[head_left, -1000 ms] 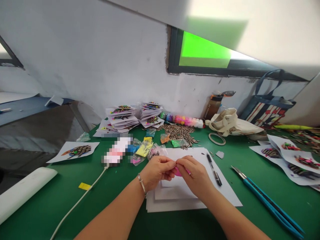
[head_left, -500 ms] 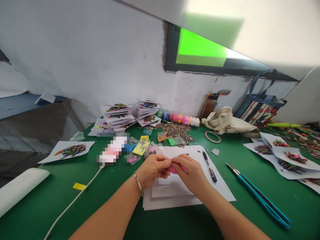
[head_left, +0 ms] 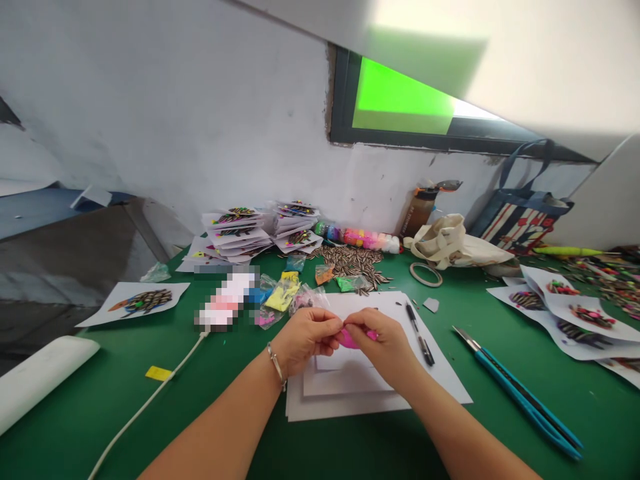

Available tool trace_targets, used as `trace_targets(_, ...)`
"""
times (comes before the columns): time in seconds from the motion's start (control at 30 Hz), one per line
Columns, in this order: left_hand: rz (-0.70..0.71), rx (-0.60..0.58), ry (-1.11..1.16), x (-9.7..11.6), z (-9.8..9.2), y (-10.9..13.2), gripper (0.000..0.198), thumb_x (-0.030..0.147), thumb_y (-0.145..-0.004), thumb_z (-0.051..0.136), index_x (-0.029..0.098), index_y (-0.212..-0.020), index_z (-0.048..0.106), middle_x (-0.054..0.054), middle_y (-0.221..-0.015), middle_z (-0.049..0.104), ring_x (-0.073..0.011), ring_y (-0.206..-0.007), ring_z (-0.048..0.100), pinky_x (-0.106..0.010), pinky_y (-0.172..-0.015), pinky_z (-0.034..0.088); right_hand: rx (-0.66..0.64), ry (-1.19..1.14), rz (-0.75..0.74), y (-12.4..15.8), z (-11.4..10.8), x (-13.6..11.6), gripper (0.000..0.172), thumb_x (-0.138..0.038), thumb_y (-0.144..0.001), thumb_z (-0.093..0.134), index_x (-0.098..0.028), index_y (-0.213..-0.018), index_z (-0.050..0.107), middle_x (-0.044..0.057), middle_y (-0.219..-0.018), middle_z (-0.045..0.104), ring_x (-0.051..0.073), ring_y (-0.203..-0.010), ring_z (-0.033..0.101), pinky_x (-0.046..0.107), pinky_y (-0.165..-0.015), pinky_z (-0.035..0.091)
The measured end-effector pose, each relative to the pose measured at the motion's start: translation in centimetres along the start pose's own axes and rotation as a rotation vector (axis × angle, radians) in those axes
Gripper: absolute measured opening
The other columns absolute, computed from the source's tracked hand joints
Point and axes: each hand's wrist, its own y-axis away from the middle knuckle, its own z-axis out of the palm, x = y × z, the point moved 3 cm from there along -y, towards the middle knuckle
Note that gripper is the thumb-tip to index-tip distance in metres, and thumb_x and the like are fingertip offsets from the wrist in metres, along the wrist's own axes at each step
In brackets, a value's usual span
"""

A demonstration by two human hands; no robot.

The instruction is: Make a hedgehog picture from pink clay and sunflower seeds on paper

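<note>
Over the sheets of white paper (head_left: 345,383), my two hands meet with their fingertips together. A lump of bright pink modelling clay (head_left: 350,339) shows beneath the fingertips, partly hidden by the fingers. My left hand (head_left: 311,339), with a bracelet (head_left: 275,363) at the wrist, is closed, its thumb and index finger pinching at the clay's near left side. Opposite it, my right hand (head_left: 379,337) is closed on the same clay, thumb against curled fingers. A black pen (head_left: 420,333) lies on the paper to the right of my right hand.
Beyond the paper lie small bags of coloured clay (head_left: 283,291) and a heap of striped seeds (head_left: 350,263). Seed-decorated sheets (head_left: 235,233) are stacked at the back left. Blue tweezers (head_left: 525,397) rest at right, near a tape roll (head_left: 425,274). A white cable (head_left: 145,401) crosses the left side.
Both hands stay in nearly the same place. The right fingers have shifted slightly, and a little more of the pink clay shows between and below them.
</note>
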Motion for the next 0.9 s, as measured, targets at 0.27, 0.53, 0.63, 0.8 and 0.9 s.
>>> trace_targets(0.27, 0.009, -0.003, 0.014, -0.1, -0.2, -0.1, 0.028, 0.036, -0.068, 0.076, 0.013, -0.073, 0.062, -0.001, -0.063, 0.061, -0.0078, -0.054, 0.054, -0.02, -0.052, 0.04, -0.063, -0.327, 0.223, -0.3, 0.3, 0.7, 0.016, -0.03, -0.081, 0.055, -0.017, -0.074, 0.061, -0.001, -0.068, 0.057, 0.012, -0.063, 0.052, 0.024, -0.058, 0.044)
trace_targets(0.53, 0.011, 0.003, 0.011, 0.0, -0.1, -0.2, 0.028, 0.038, -0.068, 0.076, 0.013, -0.072, 0.061, -0.001, -0.065, 0.062, -0.0077, -0.054, 0.055, -0.02, -0.052, 0.042, -0.059, -0.454, 0.286, -0.4, 0.3, 0.7, 0.029, -0.039, -0.082, 0.055, -0.017, -0.064, 0.054, -0.002, -0.06, 0.053, 0.011, -0.057, 0.049, 0.023, -0.056, 0.045)
trace_targets(0.63, 0.013, 0.033, 0.021, 0.4, -0.4, 0.0, 0.028, 0.036, -0.068, 0.076, 0.013, -0.073, 0.062, -0.001, -0.066, 0.063, -0.0069, -0.054, 0.055, -0.019, -0.052, 0.042, -0.07, -0.494, 0.327, -0.3, 0.4, 1.1, 0.02, -0.035, -0.078, 0.061, -0.016, -0.071, 0.06, -0.001, -0.064, 0.058, 0.012, -0.06, 0.054, 0.024, -0.058, 0.046)
trace_targets(0.8, 0.057, 0.141, 0.049, 1.3, -1.7, 0.0, 0.026, 0.034, -0.068, 0.077, 0.013, -0.077, 0.064, 0.0, -0.068, 0.063, -0.0054, -0.054, 0.055, -0.016, -0.051, 0.042, -0.045, -0.505, 0.34, -0.3, 0.2, 1.3, 0.015, -0.031, -0.074, 0.064, -0.016, -0.074, 0.06, -0.002, -0.065, 0.057, 0.011, -0.059, 0.053, 0.023, -0.056, 0.041)
trace_targets(0.9, 0.071, 0.172, 0.075, 1.5, -2.2, 0.0, 0.025, 0.033, -0.068, 0.077, 0.014, -0.078, 0.064, 0.0, -0.069, 0.063, -0.0049, -0.055, 0.055, -0.016, -0.051, 0.043, -0.028, -0.473, 0.308, -0.3, -0.1, 1.2, 0.021, -0.035, -0.079, 0.058, -0.016, -0.07, 0.057, -0.003, -0.062, 0.054, 0.01, -0.058, 0.049, 0.023, -0.055, 0.038)
